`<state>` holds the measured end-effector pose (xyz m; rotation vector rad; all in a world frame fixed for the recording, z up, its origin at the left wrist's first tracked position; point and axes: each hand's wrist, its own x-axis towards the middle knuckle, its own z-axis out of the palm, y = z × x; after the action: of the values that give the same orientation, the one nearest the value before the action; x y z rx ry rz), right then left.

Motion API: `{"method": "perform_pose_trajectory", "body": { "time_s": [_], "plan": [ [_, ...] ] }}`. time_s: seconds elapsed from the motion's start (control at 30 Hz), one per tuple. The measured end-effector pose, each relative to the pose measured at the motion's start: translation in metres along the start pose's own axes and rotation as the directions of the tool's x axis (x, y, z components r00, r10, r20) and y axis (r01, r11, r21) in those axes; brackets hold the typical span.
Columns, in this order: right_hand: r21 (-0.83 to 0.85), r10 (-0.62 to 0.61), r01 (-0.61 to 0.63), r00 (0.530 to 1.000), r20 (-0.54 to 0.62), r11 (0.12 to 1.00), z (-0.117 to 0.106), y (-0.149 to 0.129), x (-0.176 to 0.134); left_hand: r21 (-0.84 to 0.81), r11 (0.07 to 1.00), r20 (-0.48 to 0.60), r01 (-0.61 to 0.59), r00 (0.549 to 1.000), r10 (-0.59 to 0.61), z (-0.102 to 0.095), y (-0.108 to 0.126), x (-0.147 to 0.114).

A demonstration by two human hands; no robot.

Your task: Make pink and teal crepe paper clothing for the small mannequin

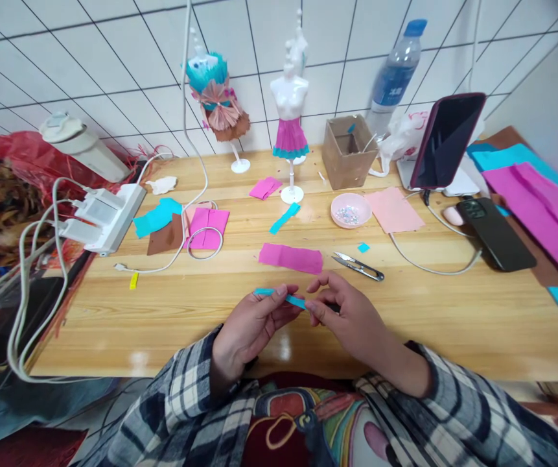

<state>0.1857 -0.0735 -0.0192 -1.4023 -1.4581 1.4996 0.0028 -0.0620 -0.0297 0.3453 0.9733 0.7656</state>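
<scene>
A narrow blue strip of crepe paper (296,301) stretches between my two hands, low over the front of the table. My left hand (254,324) pinches it under the thumb, and one end sticks out to the left. Thumb and fingers of my right hand (351,318) grip the other end; something dark shows behind them, too hidden to name. Just beyond lie a magenta paper strip (290,257) and thread snips (359,266). Farther back, a white mini mannequin (290,91) wears a magenta skirt with a blue hem, and another blue strip (284,218) lies before its base.
At the back stand a decorated mannequin (218,97), a cardboard box (349,152) and a water bottle (396,71). A pink bowl of sequins (351,211) sits mid-table. Phones (496,233) and coloured paper sheets (541,207) are right; a power strip (116,217) with cables is left.
</scene>
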Motion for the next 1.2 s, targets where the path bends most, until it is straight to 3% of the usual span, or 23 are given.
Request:
{"method": "perform_pose_trajectory", "body": {
  "time_s": [0.3,0.5,0.73,0.83,0.9,1.0,1.07,1.2],
  "plan": [
    [-0.135,-0.137,0.128,0.988,-0.065,0.983,0.005,0.003,-0.002,-0.001,0.997,-0.026,-0.073,0.997,0.073,-0.001,-0.003,0.002],
    [-0.113,-0.189,0.179,0.978,-0.084,0.977,0.008,0.007,-0.001,-0.057,0.998,0.122,-0.024,0.992,0.031,0.003,-0.001,0.001],
    [-0.085,-0.180,0.173,0.980,-0.082,0.981,0.013,0.010,-0.001,-0.146,0.986,-0.018,-0.081,0.997,0.079,0.000,-0.007,0.013],
    [-0.182,-0.190,0.173,0.978,-0.082,0.968,0.010,0.015,0.000,0.096,0.980,-0.073,-0.176,0.980,0.183,0.002,0.000,0.011],
    [-0.294,-0.262,0.215,0.956,-0.131,0.931,0.005,0.016,0.001,0.420,0.881,-0.073,-0.217,0.960,0.272,0.006,0.009,0.007],
    [-0.369,-0.357,0.282,0.922,-0.153,0.886,-0.001,0.009,0.006,0.756,0.613,-0.014,-0.230,0.930,0.367,0.013,0.018,0.000],
    [-0.332,-0.339,0.287,0.934,-0.111,0.899,-0.001,0.002,0.010,0.832,0.497,0.037,-0.247,0.919,0.393,0.017,0.020,-0.004],
    [-0.244,-0.254,0.223,0.962,-0.103,0.944,0.005,-0.007,0.017,0.896,0.357,0.117,-0.265,0.915,0.385,0.020,0.018,-0.008]
  ]
}}
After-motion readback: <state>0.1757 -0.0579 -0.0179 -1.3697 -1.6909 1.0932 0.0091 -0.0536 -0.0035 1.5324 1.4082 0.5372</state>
